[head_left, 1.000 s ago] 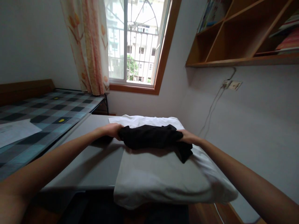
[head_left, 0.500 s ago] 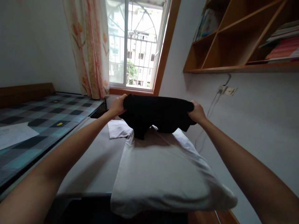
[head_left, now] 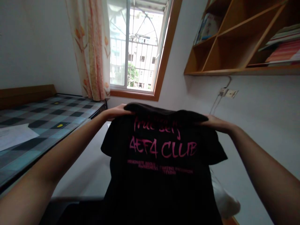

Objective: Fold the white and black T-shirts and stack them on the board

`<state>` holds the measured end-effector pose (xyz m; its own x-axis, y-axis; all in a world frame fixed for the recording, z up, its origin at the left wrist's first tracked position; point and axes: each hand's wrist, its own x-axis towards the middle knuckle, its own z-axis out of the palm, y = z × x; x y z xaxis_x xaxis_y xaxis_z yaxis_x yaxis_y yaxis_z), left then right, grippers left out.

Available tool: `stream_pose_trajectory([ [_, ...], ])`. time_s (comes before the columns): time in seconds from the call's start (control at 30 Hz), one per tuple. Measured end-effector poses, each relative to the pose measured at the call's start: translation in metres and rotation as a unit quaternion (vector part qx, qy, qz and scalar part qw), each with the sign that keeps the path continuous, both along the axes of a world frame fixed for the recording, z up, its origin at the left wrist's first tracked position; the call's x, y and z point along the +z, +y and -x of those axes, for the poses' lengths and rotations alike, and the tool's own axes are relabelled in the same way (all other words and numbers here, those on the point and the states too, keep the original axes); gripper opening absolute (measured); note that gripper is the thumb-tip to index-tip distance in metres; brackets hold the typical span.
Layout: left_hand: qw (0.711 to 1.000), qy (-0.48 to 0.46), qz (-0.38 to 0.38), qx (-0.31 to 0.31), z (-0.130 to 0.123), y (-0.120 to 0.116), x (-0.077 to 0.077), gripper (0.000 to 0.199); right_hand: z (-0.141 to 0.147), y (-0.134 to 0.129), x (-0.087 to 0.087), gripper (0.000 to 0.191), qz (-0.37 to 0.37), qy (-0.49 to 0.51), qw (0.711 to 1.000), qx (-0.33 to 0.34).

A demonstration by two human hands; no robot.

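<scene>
A black T-shirt (head_left: 161, 187) with pink lettering hangs spread out between my two hands, its short sleeves out to the sides. My left hand (head_left: 119, 111) grips the shirt near its left shoulder, and my right hand (head_left: 212, 122) grips it near the right shoulder. The fingers are partly hidden by the folded black cloth at the top. Behind the shirt, a white garment (head_left: 225, 198) shows at the lower right; most of it is covered. It lies on a pale flat surface (head_left: 79, 172).
At left, a bed with a checked cover (head_left: 70, 109) holds a paper sheet (head_left: 16, 136). A curtain (head_left: 93, 56) hangs beside the window (head_left: 140, 59). Wooden shelves (head_left: 234, 47) with books are on the right wall, above a socket (head_left: 231, 93) with cables.
The bunched black cloth has dropped open into a full shirt, now nearer and covering most of the white garment. Both hands are slightly lower, and my right hand is farther right.
</scene>
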<state>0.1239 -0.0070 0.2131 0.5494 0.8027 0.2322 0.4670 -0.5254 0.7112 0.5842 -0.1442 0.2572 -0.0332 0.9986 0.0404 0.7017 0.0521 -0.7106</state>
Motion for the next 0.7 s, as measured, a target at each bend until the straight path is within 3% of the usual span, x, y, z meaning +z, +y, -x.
stream_pose_trajectory([
  [0.1, 0.989, 0.135, 0.008, -0.052, -0.001, 0.018, -0.062, 0.044, -0.019, 0.011, -0.06, 0.045, 0.112, -0.179, 0.977, 0.022],
  [0.17, 0.98, 0.189, 0.0, -0.062, 0.002, 0.025, -0.097, 0.033, -0.027, 0.016, -0.098, 0.047, 0.159, -0.234, 0.959, 0.031],
  [0.27, 0.977, 0.205, -0.025, -0.055, 0.003, 0.024, -0.127, 0.025, -0.024, 0.016, -0.136, 0.033, 0.095, -0.313, 0.945, 0.022],
  [0.37, 0.98, 0.185, -0.067, -0.026, 0.001, 0.013, -0.132, 0.028, -0.012, 0.008, -0.146, 0.019, -0.05, -0.415, 0.908, -0.039],
  [0.47, 0.973, 0.158, -0.168, 0.026, 0.006, -0.006, -0.126, 0.03, -0.003, -0.006, -0.141, 0.027, -0.131, -0.405, 0.891, -0.159],
  [0.53, 0.952, 0.121, -0.274, 0.059, 0.014, -0.02, -0.12, 0.028, 0.001, -0.016, -0.136, 0.032, -0.167, -0.298, 0.902, -0.265],
  [0.6, 0.924, 0.065, -0.371, 0.072, 0.023, -0.032, -0.114, 0.024, 0.005, -0.026, -0.132, 0.036, -0.217, -0.117, 0.911, -0.329],
  [0.7, 0.89, -0.022, -0.442, 0.104, 0.026, -0.042, -0.098, 0.021, 0.013, -0.039, -0.121, 0.04, -0.331, 0.08, 0.873, -0.348],
])
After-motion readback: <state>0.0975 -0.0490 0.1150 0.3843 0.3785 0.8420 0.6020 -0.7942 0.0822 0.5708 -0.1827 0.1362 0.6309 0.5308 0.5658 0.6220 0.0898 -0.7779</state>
